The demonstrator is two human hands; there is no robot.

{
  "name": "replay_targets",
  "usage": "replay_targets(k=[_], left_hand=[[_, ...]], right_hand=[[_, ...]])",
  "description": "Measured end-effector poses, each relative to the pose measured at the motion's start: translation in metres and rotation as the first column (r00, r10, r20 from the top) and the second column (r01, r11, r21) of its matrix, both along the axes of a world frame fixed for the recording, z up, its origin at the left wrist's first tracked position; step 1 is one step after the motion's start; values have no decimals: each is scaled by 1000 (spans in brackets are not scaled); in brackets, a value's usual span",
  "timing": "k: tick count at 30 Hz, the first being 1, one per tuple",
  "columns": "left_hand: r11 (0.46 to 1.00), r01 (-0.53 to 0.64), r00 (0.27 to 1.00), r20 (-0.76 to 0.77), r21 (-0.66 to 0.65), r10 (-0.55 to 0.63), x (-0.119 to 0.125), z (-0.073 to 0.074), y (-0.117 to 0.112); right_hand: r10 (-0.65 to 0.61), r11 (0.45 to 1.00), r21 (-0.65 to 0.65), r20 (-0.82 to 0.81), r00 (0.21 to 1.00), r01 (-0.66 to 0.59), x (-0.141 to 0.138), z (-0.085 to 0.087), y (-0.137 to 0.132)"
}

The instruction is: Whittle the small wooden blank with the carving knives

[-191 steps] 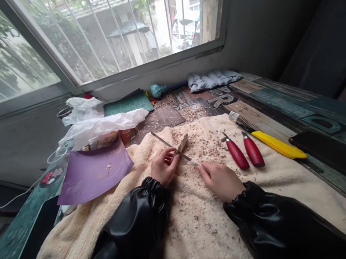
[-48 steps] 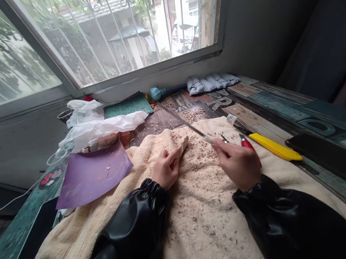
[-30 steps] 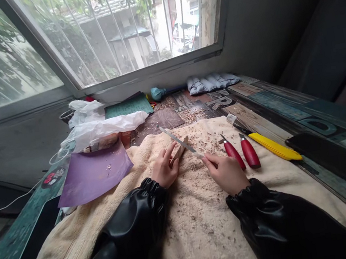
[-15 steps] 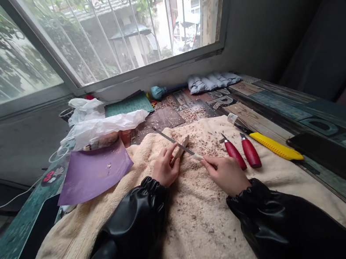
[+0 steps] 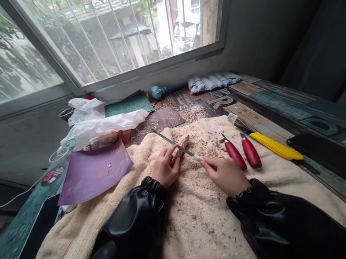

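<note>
My left hand [image 5: 165,167] is closed around a small piece of wood [image 5: 183,143], whose pointed far end sticks out beyond the fingers. Gripped by its pale handle in my right hand [image 5: 227,174] is a slim file [image 5: 171,140]. The file's grey blade lies slantwise across the wood, its tip pointing to the far left, and the left fingers are close beside it. Beneath both hands spreads a beige towel [image 5: 198,232] strewn with wood shavings. Two carving knives with red handles, one [image 5: 235,154] and another [image 5: 251,152], lie right of my right hand.
A yellow-handled tool [image 5: 275,145] and a dark phone-like slab [image 5: 331,155] lie on the right. Purple sandpaper [image 5: 94,174], a tablet [image 5: 39,233] and white plastic bags [image 5: 102,126] are on the left. Farther back are a green mat [image 5: 130,105] and a grey padded bundle [image 5: 213,81].
The file has slid very slightly toward the far left across the wood. Both hands keep their grips in almost the same place.
</note>
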State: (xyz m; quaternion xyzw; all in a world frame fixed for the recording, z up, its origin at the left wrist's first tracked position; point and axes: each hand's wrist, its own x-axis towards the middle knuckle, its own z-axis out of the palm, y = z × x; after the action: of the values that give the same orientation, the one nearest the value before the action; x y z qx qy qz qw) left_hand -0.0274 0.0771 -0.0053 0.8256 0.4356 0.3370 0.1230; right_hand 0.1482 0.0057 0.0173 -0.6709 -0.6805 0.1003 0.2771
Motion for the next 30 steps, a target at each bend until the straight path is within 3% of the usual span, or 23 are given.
replay_targets(k=[22, 30], left_hand=[[1000, 3, 1000, -4, 11, -3, 0, 0, 0], [1000, -2, 1000, -28, 9, 2, -1, -1, 1]], right_hand=[[-27, 999, -38, 125, 992, 32, -1, -1, -2], [-3, 998, -60, 64, 998, 7, 0, 0, -1]])
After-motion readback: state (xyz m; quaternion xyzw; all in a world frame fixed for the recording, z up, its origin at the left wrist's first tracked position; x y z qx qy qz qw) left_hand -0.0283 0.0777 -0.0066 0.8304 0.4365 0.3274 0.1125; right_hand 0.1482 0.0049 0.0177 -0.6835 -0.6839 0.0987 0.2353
